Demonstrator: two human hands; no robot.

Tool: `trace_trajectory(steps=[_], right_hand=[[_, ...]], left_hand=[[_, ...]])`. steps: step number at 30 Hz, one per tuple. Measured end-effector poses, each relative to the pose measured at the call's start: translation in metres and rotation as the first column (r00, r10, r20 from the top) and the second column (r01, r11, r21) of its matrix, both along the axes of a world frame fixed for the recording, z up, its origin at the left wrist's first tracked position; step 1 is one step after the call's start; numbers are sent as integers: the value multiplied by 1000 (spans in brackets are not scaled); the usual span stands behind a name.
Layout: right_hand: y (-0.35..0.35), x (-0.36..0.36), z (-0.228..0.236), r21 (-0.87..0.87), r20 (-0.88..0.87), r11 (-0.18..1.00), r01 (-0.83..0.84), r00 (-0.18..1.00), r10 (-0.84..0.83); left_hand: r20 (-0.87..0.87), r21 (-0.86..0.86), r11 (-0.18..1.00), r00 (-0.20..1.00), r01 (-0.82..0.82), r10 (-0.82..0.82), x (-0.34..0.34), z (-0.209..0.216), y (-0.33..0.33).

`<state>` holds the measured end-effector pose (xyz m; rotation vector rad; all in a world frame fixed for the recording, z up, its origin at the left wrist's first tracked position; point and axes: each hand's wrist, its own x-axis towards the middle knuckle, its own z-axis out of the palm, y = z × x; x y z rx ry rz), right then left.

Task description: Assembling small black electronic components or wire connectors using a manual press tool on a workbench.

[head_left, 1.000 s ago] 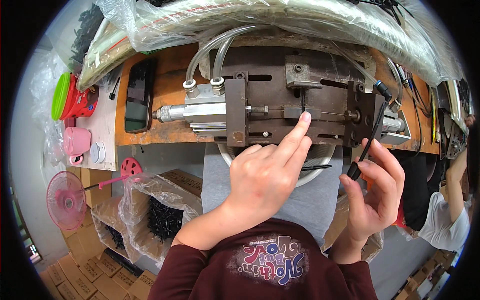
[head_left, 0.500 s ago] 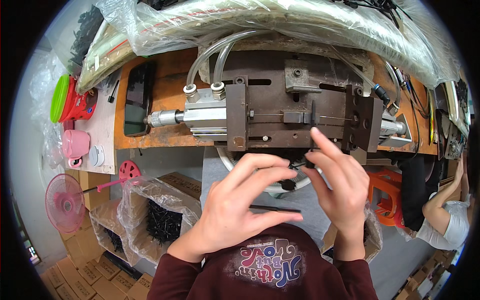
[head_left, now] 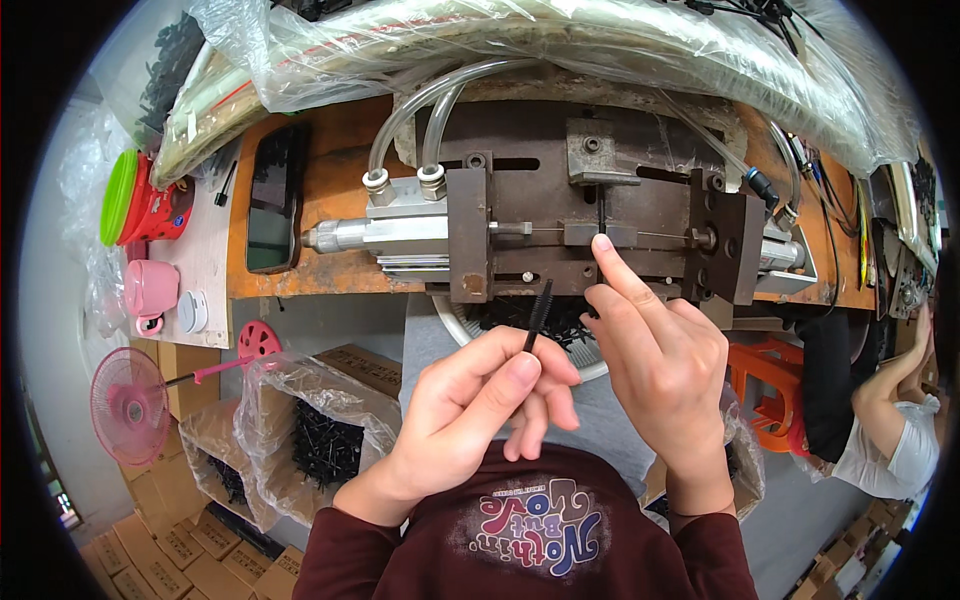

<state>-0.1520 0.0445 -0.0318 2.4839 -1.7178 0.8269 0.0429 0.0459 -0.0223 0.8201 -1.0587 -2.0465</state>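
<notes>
Between the thumb and fingers of my left hand [head_left: 475,405] stands a small black bristle brush [head_left: 541,310], its bristled end pointing up. My right hand [head_left: 655,365] reaches to the metal clamping fixture [head_left: 470,240], its index fingertip on the lower end of a thin black stick [head_left: 601,208]. That stick lies across the small grey block [head_left: 577,233] in the fixture's middle. The other fingers of this hand are curled in. Something dark shows at their tips, too hidden to name. Thin rods run in toward the block from both sides.
Below the bench edge sits a pale round basin [head_left: 455,325] of black pieces. Plastic-lined boxes of black parts [head_left: 328,440] stand at left, near a pink fan [head_left: 130,405]. A phone [head_left: 275,200] lies on the bench. Another person [head_left: 890,440] sits at right, beside an orange stool [head_left: 765,385].
My left hand has turned and lowered, bringing the brush upright. My right index finger has moved up and left onto the stick, which now lies further left and back. The fixture's side rods have moved inward.
</notes>
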Motion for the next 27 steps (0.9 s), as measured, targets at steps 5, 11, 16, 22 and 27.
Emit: trace_trajectory(steps=[5,11,16,22,27], right_hand=[[0,0,4,8,8,1000,-6,1000,6],[7,5,14,248,695,959,-135,714,-80],[10,14,19,417,908,798,-435,219,-356],[7,11,8,349,932,862,-368,230,-279],[12,15,8,322,946,883,-342,139,-292]], left_hand=[[23,60,997,999,-47,46,-6,5,2],[-53,135,989,997,59,-52,-5,8,4],[-138,156,969,975,193,-172,-2,2,4],[36,106,981,985,164,-169,-2,6,6],[244,-167,986,969,10,32,-13,4,14]])
